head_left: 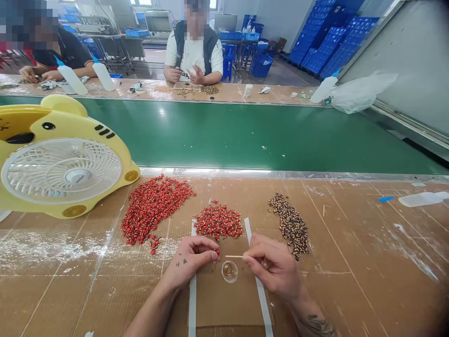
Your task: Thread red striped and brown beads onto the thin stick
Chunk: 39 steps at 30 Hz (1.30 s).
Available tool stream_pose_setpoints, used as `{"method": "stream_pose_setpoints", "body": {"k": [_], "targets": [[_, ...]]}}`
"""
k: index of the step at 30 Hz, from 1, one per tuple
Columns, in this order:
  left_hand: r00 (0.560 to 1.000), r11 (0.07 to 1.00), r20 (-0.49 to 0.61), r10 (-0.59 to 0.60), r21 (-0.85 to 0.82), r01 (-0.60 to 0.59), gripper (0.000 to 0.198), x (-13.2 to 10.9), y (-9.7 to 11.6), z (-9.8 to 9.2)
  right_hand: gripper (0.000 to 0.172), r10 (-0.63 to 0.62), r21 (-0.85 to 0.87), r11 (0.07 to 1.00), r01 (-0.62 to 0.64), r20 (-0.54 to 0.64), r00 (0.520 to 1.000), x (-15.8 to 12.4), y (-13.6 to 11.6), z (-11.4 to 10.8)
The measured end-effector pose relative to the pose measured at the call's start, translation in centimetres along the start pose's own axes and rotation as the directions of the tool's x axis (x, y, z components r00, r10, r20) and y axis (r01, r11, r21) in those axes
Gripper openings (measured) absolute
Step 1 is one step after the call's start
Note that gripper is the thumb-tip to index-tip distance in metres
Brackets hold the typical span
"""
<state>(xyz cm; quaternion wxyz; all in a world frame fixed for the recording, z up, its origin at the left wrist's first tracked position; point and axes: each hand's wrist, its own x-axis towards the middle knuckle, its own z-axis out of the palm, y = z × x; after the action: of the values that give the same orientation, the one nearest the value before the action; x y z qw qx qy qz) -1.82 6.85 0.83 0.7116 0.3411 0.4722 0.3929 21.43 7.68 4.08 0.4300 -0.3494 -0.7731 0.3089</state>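
My left hand [194,260] pinches a small red piece [217,252] between thumb and fingertips. My right hand [271,264] is closed on a thin wooden stick [233,256], whose tip points left toward the red piece, apart from it. Just below the stick stands a small clear cup [229,271] with some clear liquid in it. Beyond my hands lies a small pile of red pieces [218,221], with a larger red pile [150,210] to its left. A pile of dark and gold pieces [290,227] lies to the right of it.
A yellow animal-shaped fan [63,159] stands at left. A green conveyor belt [217,135] runs across beyond the cardboard-covered table [351,290]. Opposite, two people work, one in a dark vest [192,51]. A white bottle [421,199] lies at right.
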Motion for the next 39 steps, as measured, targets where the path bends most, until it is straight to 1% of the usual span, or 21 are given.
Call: {"method": "stream_pose_setpoints", "body": {"k": [5, 13, 16, 20, 24, 28, 29, 31, 33, 34, 35, 36, 39], "targets": [[0.999, 0.999, 0.038, 0.007, -0.035, -0.006, 0.014, 0.0, -0.1, 0.1, 0.014, 0.015, -0.008, 1.0, -0.015, -0.013, 1.0, 0.2, 0.1, 1.1], [0.998, 1.0, 0.054, 0.011, -0.022, -0.01, 0.014, 0.0, 0.2, 0.2, 0.015, 0.0, -0.035, 0.999, 0.0, 0.017, 1.0, 0.5, 0.4, 1.4], [0.999, 1.0, 0.052, 0.016, -0.008, -0.015, 0.013, 0.0, 0.4, 0.3, 0.019, 0.044, -0.059, 0.997, -0.043, 0.014, 0.999, 0.5, 0.3, 1.8], [1.0, 0.998, 0.018, 0.02, 0.051, -0.021, 0.011, 0.0, 0.4, 0.3, 0.031, 0.123, -0.095, 0.987, -0.126, -0.04, 0.992, 0.3, 0.2, 2.5], [1.0, 0.997, 0.003, 0.022, 0.074, -0.022, 0.01, 0.0, 0.4, 0.3, 0.034, 0.159, -0.087, 0.982, -0.166, -0.075, 0.984, -0.1, 0.1, 2.5], [1.0, 0.998, -0.009, 0.005, 0.065, -0.005, 0.011, -0.2, 0.5, 0.5, 0.033, 0.115, -0.093, 0.989, -0.119, -0.049, 0.992, -0.5, 0.1, 1.5], [1.0, 0.998, -0.013, -0.006, 0.062, 0.007, 0.011, -0.2, 0.6, 0.5, 0.033, 0.111, -0.111, 0.987, -0.113, -0.018, 0.994, -0.6, 0.1, 1.1], [1.0, 0.998, -0.019, -0.024, 0.055, 0.025, 0.014, -0.3, 0.6, 0.5, 0.034, 0.126, -0.161, 0.981, -0.111, 0.086, 0.988, -0.9, 0.1, 0.6], [0.999, 0.998, -0.016, -0.031, 0.049, 0.032, 0.017, -0.4, 0.6, 0.5, 0.034, 0.172, -0.205, 0.97, -0.13, 0.202, 0.964, -1.0, 0.2, -0.1], [0.999, 0.998, -0.015, -0.034, 0.052, 0.035, 0.018, -0.4, 0.6, 0.5, 0.034, 0.203, -0.219, 0.964, -0.151, 0.235, 0.951, -1.0, 0.4, -0.5], [0.999, 0.998, -0.017, -0.037, 0.057, 0.038, 0.019, -0.3, 0.6, 0.5, 0.034, 0.236, -0.232, 0.956, -0.18, 0.238, 0.942, -0.9, 0.7, -1.1], [0.999, 0.997, -0.018, -0.041, 0.066, 0.042, 0.02, -0.3, 0.6, 0.4, 0.033, 0.275, -0.25, 0.943, -0.219, 0.217, 0.937, -0.8, 1.1, -1.8], [0.999, 0.994, -0.015, -0.042, 0.099, 0.043, 0.021, -0.1, 0.7, 0.4, 0.023, 0.381, -0.373, 0.864, -0.337, 0.05, 0.923, 0.3, 2.9, -4.7]]}}
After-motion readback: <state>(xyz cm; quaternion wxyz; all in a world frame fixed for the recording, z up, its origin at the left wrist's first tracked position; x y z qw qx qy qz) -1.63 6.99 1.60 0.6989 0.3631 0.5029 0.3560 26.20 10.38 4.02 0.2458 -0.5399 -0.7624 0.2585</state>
